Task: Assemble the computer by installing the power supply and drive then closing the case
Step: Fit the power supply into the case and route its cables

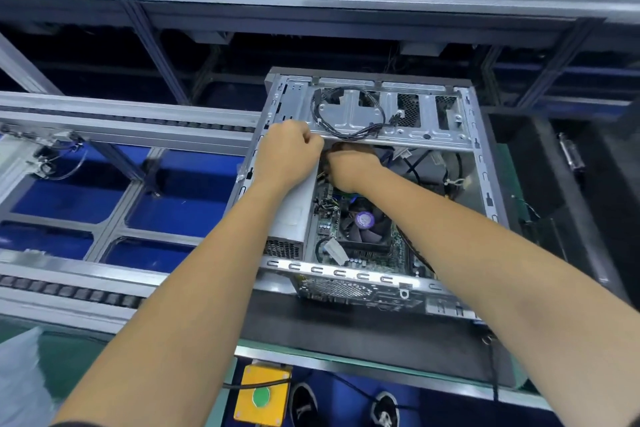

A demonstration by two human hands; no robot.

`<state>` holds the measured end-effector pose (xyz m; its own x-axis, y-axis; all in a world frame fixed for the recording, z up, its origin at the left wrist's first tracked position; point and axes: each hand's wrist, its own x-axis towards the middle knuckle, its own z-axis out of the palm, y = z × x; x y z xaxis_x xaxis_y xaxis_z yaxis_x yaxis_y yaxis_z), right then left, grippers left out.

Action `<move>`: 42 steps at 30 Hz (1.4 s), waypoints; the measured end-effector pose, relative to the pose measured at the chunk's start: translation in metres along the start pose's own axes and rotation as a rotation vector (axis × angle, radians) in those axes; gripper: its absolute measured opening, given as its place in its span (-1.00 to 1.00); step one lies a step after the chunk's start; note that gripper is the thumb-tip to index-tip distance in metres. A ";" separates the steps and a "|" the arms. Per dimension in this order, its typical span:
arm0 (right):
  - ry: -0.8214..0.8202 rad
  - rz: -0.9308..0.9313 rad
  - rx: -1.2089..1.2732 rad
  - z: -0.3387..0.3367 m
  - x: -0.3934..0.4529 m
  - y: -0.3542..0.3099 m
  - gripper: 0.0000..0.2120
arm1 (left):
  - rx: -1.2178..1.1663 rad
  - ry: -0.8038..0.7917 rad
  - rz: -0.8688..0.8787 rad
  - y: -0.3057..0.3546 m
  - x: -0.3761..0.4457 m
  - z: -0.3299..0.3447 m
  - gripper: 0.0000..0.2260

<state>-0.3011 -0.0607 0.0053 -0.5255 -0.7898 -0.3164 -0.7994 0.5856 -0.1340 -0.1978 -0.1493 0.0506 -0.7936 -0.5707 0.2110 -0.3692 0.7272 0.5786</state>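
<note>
While both forearms reach up from the bottom of the frame, the open silver sheet-metal computer case (479, 163) lies on its side at centre-right, on a dark mat on the bench (346, 333). Left hand (289, 152) sits at the case's upper-left wall, fingers curled tight into a fist shape; what it grips, if anything, is hidden, so can't tell. Right hand (349, 166) is just beside it, touching or nearly so, fingers curled down into the case interior under the silver drive-bay crossbar (398, 140); looks to be on a bundle of dark cables there, but the grip itself is in shadow, can't tell for sure.

Grey boxy power supply w/ mesh end (291, 218) sits inside the case along its left wall, under the left forearm. Green motherboard (329, 215) fills the case floor, w/ a black CPU fan carrying a purple round sticker (364, 219) near the middle. Thin black cable loop (346, 114) lies over the drive bay at the case's top. No side panel on the case opening.

Left of the case: aluminium-frame conveyor rails w/ roller strips (104, 121), blue floor below. Bottom centre: yellow box w/ green round button (261, 395), and two black shoes (304, 404) next to it. Green surface along the top edge.
</note>
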 end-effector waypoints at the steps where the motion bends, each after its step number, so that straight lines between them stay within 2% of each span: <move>1: -0.006 0.007 0.013 -0.001 -0.001 0.001 -0.93 | -0.002 0.000 -0.002 0.000 0.000 0.000 -0.70; 4: 0.015 0.003 -0.022 -0.003 -0.004 0.006 -0.77 | -0.002 0.004 -0.006 0.000 0.000 0.000 -0.71; 7: -0.019 -0.028 -0.100 -0.006 -0.004 0.008 -0.66 | 0.082 -0.059 0.022 0.002 -0.002 -0.001 -0.75; 11: -0.139 -0.016 -0.019 -0.015 -0.005 0.012 -0.83 | 0.392 -0.208 0.126 0.006 -0.005 -0.003 -0.62; 14: -0.110 0.057 -0.006 -0.019 -0.008 0.019 -0.98 | 0.390 -0.247 0.105 0.006 -0.005 -0.005 -0.69; 19: -0.007 0.138 0.005 -0.008 -0.004 0.021 -0.95 | 0.357 -0.163 0.100 0.011 -0.011 -0.010 -0.71; 23: 0.035 0.233 0.106 -0.008 -0.002 0.020 -0.94 | 0.368 -0.128 0.122 0.014 -0.016 -0.012 -0.71; 27: 0.037 0.273 0.091 -0.007 -0.004 0.017 -0.97 | 0.370 -0.123 0.098 0.016 -0.018 -0.014 -0.72; 31: -0.021 0.306 0.144 -0.010 -0.008 0.019 -0.79 | 0.354 -0.127 0.070 0.017 -0.021 -0.018 -0.74; 35: -0.021 0.142 0.216 -0.009 -0.018 0.030 -0.75 | 0.354 -0.139 0.074 0.018 -0.023 -0.021 -0.72; 37: -0.045 0.049 0.200 -0.008 -0.024 0.032 -0.43 | 0.350 -0.150 0.071 0.018 -0.024 -0.022 -0.71; 38: -0.047 0.021 0.121 -0.006 -0.026 0.032 -0.34 | 0.348 -0.153 0.066 0.018 -0.024 -0.022 -0.74; 40: 0.012 -0.009 0.017 -0.005 -0.026 0.031 -0.43 | 0.347 -0.155 0.051 0.019 -0.024 -0.022 -0.76; 42: 0.067 -0.026 0.039 -0.008 -0.027 0.027 -0.54 | 0.351 -0.159 0.042 0.019 -0.024 -0.022 -0.75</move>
<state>-0.3108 -0.0254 0.0173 -0.5242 -0.8143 -0.2490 -0.8017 0.5706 -0.1782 -0.1752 -0.1300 0.0742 -0.8667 -0.4910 0.0881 -0.4554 0.8509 0.2618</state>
